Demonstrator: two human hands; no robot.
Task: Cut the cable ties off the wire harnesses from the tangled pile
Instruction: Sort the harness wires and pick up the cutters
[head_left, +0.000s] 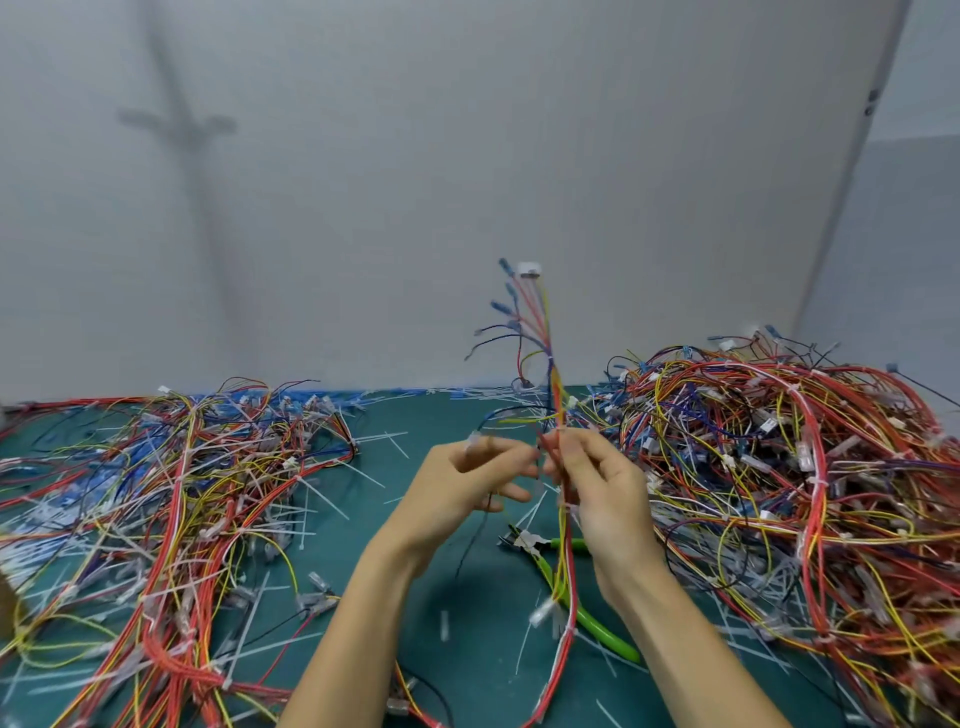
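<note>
Cutters (563, 587) partly hidden behind harness (551, 374), which runs 12–6 o'clock; both hands, left (470, 488) & right (597, 483), pinch it mid-length.

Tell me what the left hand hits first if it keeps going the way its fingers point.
The left hand has its fingers aimed right, so it would likely first meet the upright bundle of red, yellow and blue wires pinched in the right hand. The gap looks small, though depth is unclear.
</note>
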